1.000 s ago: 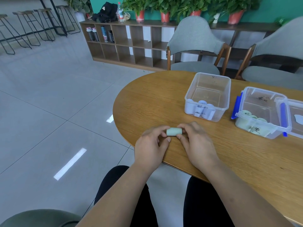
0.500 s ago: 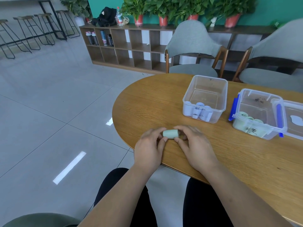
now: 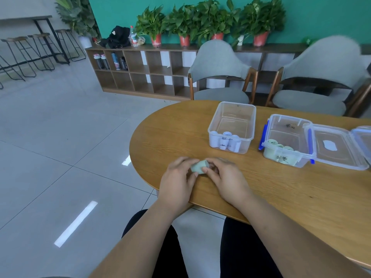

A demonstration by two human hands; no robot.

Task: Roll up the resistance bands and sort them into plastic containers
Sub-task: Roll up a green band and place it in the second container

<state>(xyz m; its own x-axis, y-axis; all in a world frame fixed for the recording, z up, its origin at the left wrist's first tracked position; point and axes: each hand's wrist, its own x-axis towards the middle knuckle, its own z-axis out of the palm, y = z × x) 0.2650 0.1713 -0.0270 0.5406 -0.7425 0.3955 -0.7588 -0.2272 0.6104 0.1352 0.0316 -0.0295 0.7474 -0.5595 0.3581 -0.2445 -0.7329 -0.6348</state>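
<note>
Head view: pale green rolled band (image 3: 199,167) is pinched by left hand (image 3: 177,182) and right hand (image 3: 226,178) fingertips above table edge (image 3: 160,141); unrolling is risked if pinch is slackened.

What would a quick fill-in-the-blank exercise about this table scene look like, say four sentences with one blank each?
1. The left hand and right hand together hold a rolled band of pale ____ colour.
2. The lidless container holds rolls that are ____.
3. The other container has clips coloured ____.
4. Its lid lies open on that container's ____ side.
Missing words: green; white; blue; right.
</note>
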